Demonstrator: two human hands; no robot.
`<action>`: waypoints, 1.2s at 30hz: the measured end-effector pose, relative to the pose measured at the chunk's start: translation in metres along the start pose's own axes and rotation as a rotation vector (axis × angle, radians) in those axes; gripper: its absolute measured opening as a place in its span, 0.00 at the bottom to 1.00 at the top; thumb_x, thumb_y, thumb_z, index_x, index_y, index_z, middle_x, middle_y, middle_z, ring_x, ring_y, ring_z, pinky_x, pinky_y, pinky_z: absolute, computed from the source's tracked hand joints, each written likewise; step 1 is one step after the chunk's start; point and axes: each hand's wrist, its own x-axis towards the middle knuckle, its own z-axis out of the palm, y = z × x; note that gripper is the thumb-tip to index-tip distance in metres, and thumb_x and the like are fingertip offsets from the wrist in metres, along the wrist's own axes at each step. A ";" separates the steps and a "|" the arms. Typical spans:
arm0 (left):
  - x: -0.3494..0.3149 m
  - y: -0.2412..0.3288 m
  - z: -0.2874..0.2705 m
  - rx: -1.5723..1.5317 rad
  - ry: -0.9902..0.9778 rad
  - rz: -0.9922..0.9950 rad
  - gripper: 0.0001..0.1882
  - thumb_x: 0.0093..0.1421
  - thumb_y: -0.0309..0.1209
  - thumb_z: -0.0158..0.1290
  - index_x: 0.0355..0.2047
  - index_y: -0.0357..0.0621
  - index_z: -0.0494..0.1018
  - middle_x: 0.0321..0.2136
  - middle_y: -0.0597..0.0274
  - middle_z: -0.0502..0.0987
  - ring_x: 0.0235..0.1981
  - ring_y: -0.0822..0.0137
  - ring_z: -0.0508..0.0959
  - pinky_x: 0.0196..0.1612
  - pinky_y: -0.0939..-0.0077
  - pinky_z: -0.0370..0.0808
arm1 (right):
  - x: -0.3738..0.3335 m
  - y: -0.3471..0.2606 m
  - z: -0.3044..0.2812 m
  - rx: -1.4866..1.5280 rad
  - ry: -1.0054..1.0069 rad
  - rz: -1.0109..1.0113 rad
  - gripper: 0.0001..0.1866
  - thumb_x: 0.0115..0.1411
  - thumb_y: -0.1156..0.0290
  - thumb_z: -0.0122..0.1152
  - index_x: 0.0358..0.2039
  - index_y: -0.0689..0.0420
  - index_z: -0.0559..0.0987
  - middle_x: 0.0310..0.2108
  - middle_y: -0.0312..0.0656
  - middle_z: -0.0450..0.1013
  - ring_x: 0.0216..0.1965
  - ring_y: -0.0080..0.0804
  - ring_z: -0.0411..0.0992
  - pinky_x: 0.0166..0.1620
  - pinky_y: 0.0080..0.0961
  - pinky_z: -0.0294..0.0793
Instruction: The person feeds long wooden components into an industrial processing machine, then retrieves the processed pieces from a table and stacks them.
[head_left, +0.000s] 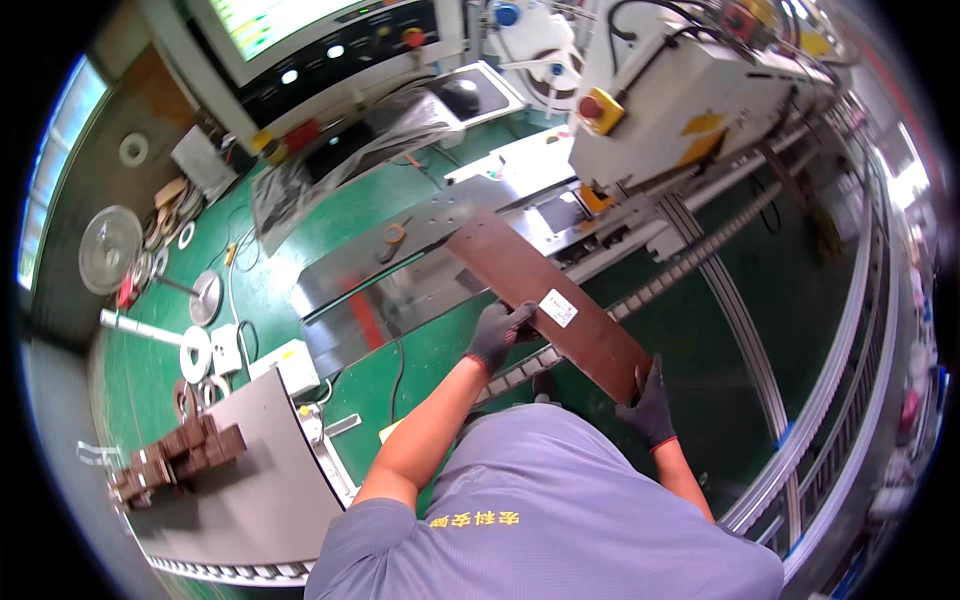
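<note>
A long, flat brown panel [510, 262] slants across in front of my body, a small white printed label stuck near its middle. My left hand [500, 335], in a dark grey glove with a red cuff edge, grips its near-left long edge beside the label. At the panel's near right end, my right hand [650, 408], gloved the same way, holds the corner; some of its fingers are hidden. The panel's far end overlaps a shiny metal worktable [420, 240] in the view; I cannot tell whether it touches.
A white machine [660, 120] with a red emergency button stands at the back right, beside a conveyor rail [690, 250]. At the left, brown blocks [190, 450] lie on a grey table [270, 500]. A roll of tape [395, 235] sits on the worktable; a control screen [285, 25] is behind.
</note>
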 end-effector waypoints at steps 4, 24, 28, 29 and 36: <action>0.062 -0.041 0.013 0.083 -0.182 -0.130 0.15 0.62 0.38 0.59 0.38 0.36 0.77 0.31 0.61 0.79 0.31 0.69 0.79 0.34 0.74 0.79 | -0.033 0.047 0.026 0.231 0.114 0.072 0.62 0.42 0.68 0.73 0.70 0.69 0.42 0.66 0.61 0.53 0.68 0.46 0.57 0.65 0.33 0.61; 0.109 -0.045 0.100 0.099 0.039 0.183 0.43 0.59 0.24 0.57 0.70 0.48 0.46 0.43 0.55 0.78 0.38 0.65 0.80 0.37 0.71 0.81 | 0.065 0.079 0.022 0.363 0.212 0.318 0.43 0.60 0.70 0.61 0.71 0.57 0.49 0.63 0.52 0.62 0.62 0.41 0.64 0.60 0.32 0.67; 0.134 -0.050 0.132 0.170 0.084 0.153 0.48 0.61 0.24 0.55 0.73 0.57 0.38 0.40 0.52 0.78 0.37 0.63 0.81 0.36 0.70 0.82 | 0.090 0.091 -0.010 0.359 0.151 0.461 0.45 0.58 0.71 0.60 0.71 0.60 0.48 0.66 0.54 0.59 0.66 0.43 0.60 0.64 0.34 0.64; 0.143 -0.054 0.141 0.170 0.089 0.166 0.49 0.60 0.24 0.56 0.73 0.57 0.37 0.40 0.51 0.78 0.36 0.63 0.81 0.36 0.69 0.82 | 0.097 0.090 -0.020 0.366 0.185 0.440 0.45 0.58 0.72 0.60 0.71 0.61 0.49 0.66 0.55 0.58 0.66 0.43 0.59 0.64 0.34 0.63; 0.200 -0.061 0.199 0.084 0.056 0.126 0.52 0.57 0.24 0.57 0.73 0.58 0.35 0.39 0.50 0.78 0.36 0.61 0.81 0.36 0.66 0.82 | 0.144 0.139 -0.058 0.401 0.243 0.399 0.44 0.58 0.70 0.61 0.71 0.63 0.49 0.67 0.56 0.57 0.67 0.45 0.57 0.66 0.34 0.60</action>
